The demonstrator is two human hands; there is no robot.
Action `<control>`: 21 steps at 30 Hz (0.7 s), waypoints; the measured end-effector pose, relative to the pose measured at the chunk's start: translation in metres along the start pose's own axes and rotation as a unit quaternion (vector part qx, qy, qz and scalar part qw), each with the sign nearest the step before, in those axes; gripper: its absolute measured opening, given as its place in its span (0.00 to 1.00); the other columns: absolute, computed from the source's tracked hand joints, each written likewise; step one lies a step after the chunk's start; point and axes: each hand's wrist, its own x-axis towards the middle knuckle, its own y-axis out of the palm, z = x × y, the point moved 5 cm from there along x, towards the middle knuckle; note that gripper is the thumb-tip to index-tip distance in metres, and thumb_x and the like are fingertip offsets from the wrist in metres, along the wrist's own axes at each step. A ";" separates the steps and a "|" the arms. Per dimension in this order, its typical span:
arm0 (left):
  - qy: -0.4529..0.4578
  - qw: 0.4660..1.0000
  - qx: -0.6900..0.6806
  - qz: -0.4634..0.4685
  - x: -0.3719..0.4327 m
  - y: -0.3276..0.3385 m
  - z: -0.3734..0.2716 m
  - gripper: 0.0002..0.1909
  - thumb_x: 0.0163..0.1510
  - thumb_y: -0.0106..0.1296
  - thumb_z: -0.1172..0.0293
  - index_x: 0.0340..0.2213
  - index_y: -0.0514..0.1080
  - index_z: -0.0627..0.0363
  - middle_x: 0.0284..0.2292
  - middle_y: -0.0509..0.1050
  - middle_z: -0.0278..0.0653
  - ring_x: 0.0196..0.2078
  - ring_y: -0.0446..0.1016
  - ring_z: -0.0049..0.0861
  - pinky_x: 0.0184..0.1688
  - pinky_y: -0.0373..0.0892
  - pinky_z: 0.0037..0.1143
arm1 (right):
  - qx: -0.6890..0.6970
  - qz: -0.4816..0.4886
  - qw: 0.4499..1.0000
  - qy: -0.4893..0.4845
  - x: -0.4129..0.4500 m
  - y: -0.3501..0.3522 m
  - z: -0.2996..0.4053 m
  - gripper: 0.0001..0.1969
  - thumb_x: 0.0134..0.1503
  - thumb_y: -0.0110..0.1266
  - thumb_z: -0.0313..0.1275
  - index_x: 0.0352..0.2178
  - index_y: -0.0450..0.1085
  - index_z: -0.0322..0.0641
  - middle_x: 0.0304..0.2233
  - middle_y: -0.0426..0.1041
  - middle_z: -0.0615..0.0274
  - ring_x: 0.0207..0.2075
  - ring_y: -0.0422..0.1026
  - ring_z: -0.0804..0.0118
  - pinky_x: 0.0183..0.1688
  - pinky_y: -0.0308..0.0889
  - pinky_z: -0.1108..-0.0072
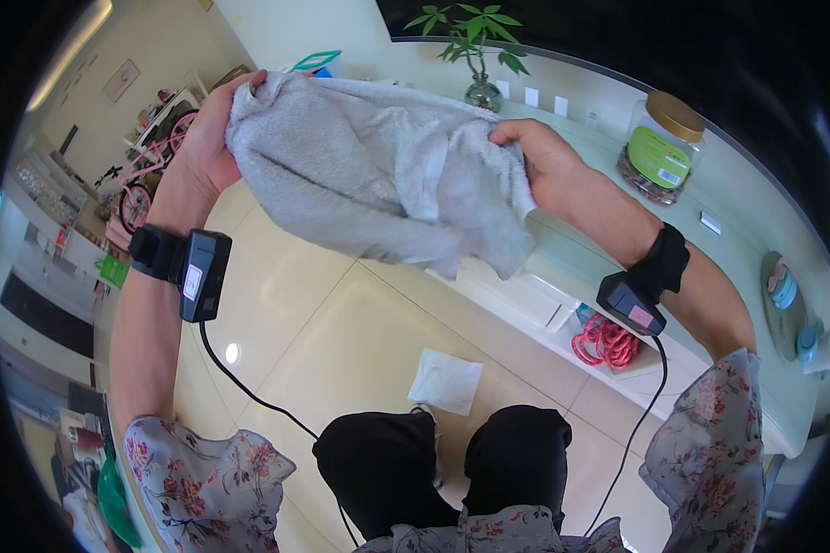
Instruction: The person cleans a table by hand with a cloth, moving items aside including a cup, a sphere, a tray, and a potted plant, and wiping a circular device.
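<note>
A grey towel (360,166) is stretched between my two hands, its lower part hanging loose and slightly blurred. My left hand (214,135) grips its left end, thumb near the top corner. At the other end, my right hand (543,162) pinches the towel's upper right edge. Behind the cloth lies part of a long glass-topped cabinet (581,238), some of it hidden by the towel. A wrist device with a cable is strapped to each forearm.
On the cabinet stand a plant in a glass vase (484,93) and a gold-lidded jar (660,148). A dark television (664,41) rises behind. Pink rope (606,342) sits on the lower shelf. A white sheet (447,381) lies on the tiled floor. Far left is a pink bicycle (138,173).
</note>
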 end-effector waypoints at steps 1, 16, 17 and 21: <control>0.000 1.000 -0.007 0.006 0.005 0.002 0.004 0.25 0.61 0.36 0.59 0.51 0.66 0.66 0.45 0.73 0.46 0.48 0.71 0.33 0.56 0.64 0.30 | -0.005 -0.008 1.000 -0.001 0.001 -0.004 0.001 0.12 0.48 0.50 0.25 0.35 0.70 0.34 0.33 0.75 0.57 0.35 0.74 0.61 0.40 0.71 0.71; -0.021 0.986 0.058 0.155 0.001 0.045 -0.043 0.29 0.61 0.40 0.57 0.56 0.57 0.65 0.49 0.68 0.52 0.50 0.69 0.38 0.57 0.62 0.33 | -0.259 0.093 0.960 -0.059 -0.026 0.061 -0.061 0.33 0.46 0.64 0.43 0.49 0.63 0.36 0.50 0.64 0.53 0.50 0.64 0.62 0.50 0.60 0.71; -0.018 0.989 0.062 0.133 -0.002 0.042 -0.049 0.28 0.61 0.40 0.57 0.56 0.57 0.64 0.49 0.69 0.52 0.50 0.70 0.38 0.57 0.63 0.32 | -0.243 0.128 0.961 -0.042 -0.026 0.076 -0.072 0.32 0.47 0.63 0.43 0.50 0.63 0.36 0.50 0.65 0.54 0.52 0.64 0.63 0.51 0.60 0.72; -0.004 0.995 0.056 0.082 0.016 0.025 -0.043 0.27 0.62 0.39 0.56 0.56 0.58 0.63 0.48 0.69 0.51 0.49 0.70 0.37 0.56 0.64 0.31 | -0.151 0.231 0.958 -0.074 -0.004 0.089 -0.068 0.30 0.50 0.62 0.40 0.50 0.64 0.35 0.47 0.71 0.54 0.48 0.70 0.63 0.51 0.64 0.73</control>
